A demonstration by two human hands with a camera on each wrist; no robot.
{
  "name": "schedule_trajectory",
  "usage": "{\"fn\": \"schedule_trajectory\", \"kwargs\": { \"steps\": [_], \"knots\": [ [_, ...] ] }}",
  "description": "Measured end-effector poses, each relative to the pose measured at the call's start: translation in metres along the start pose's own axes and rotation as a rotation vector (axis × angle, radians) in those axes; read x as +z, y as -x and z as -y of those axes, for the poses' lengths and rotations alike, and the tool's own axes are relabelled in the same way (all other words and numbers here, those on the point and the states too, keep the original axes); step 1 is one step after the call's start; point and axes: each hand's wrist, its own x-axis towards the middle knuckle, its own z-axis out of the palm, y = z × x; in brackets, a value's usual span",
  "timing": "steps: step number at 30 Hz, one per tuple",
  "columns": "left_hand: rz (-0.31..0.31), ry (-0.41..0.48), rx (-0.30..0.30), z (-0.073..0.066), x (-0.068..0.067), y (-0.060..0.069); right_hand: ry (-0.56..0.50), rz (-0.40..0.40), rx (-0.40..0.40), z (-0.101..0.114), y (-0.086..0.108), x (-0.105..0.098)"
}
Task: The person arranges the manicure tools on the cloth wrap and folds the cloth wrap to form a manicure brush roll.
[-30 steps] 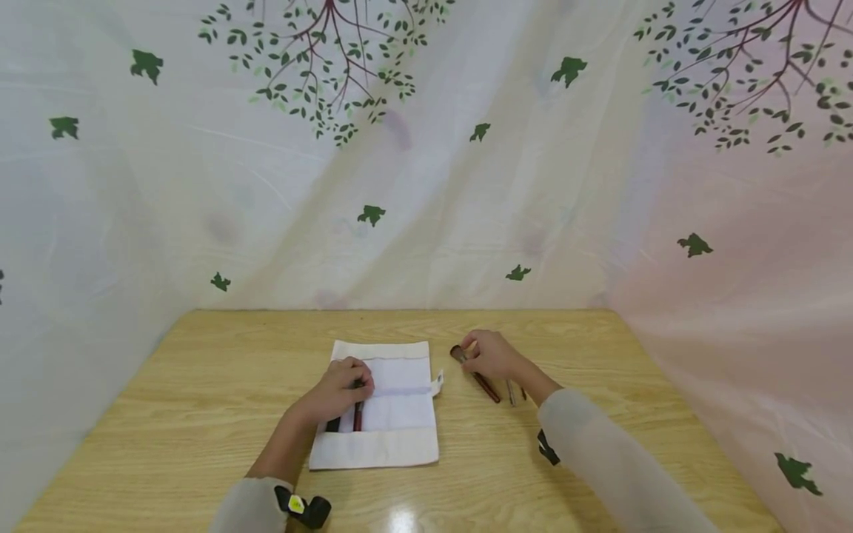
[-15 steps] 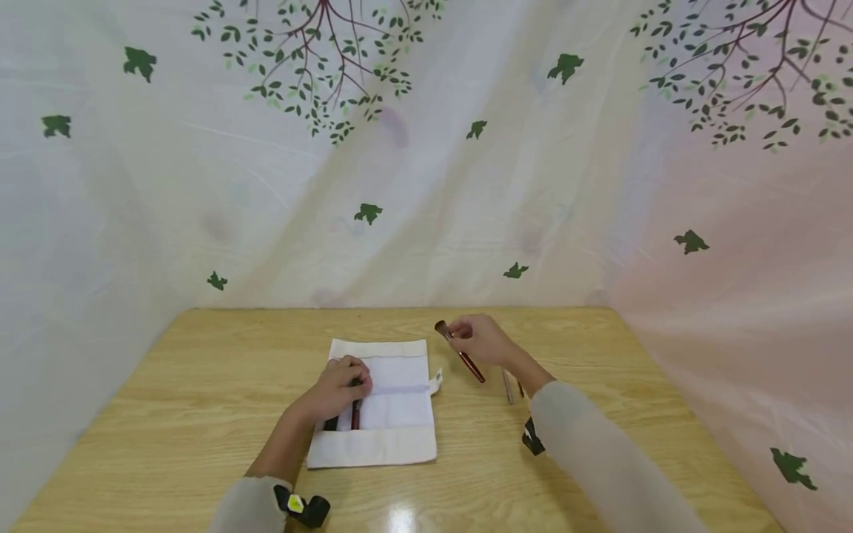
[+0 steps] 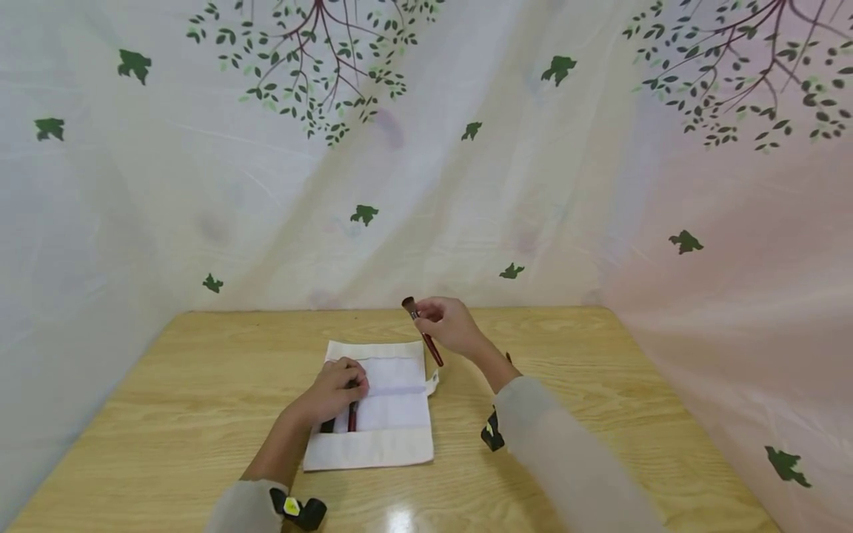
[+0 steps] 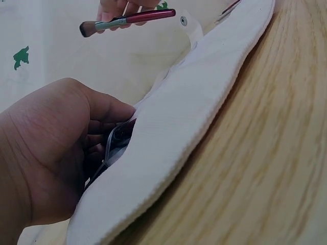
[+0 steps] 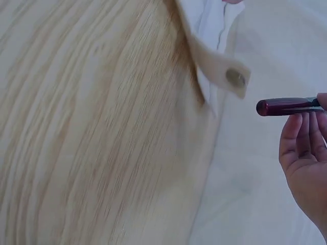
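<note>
A white cloth pouch (image 3: 393, 448) lies unfolded on the table, a dark item and a red-handled brush (image 3: 352, 418) standing in its lower pocket at the left. My left hand (image 3: 336, 390) rests over the pouch with curled fingers at the upper part of that brush; in the left wrist view the fingers (image 4: 110, 104) are partly hidden behind the cloth. Above the pouch's upper right corner, my right hand (image 3: 449, 326) pinches another brush (image 3: 432, 348) with a brown head and dark red handle. The right wrist view shows its handle end (image 5: 283, 106) near the pouch's snap strap (image 5: 219, 71).
On the wooden table (image 3: 586, 355), a thin dark tip (image 3: 509, 357) shows beside my right forearm. A pale curtain (image 3: 300, 222) with leaf prints hangs behind the table. The snap strap sticks out from the pouch's right side.
My right hand has lifted the brush off the table and carried it left, to above the pouch's upper right corner. My left hand has stayed at the pouch.
</note>
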Motion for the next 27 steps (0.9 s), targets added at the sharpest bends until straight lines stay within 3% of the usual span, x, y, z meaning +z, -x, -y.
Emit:
{"fn": "schedule_trajectory", "kwargs": {
  "steps": [12, 19, 27],
  "knots": [
    [-0.013, -0.013, 0.018, 0.002, 0.002, 0.0, -0.163, -0.027, -0.01, 0.015, -0.01, 0.035],
    [-0.02, -0.018, 0.042, 0.001, 0.002, 0.0, -0.21, -0.029, 0.042, 0.018, -0.01, 0.052],
    [-0.047, -0.03, 0.063, -0.002, 0.003, 0.003, -0.29, -0.057, 0.167, 0.009, -0.008, 0.07]
  ]
}}
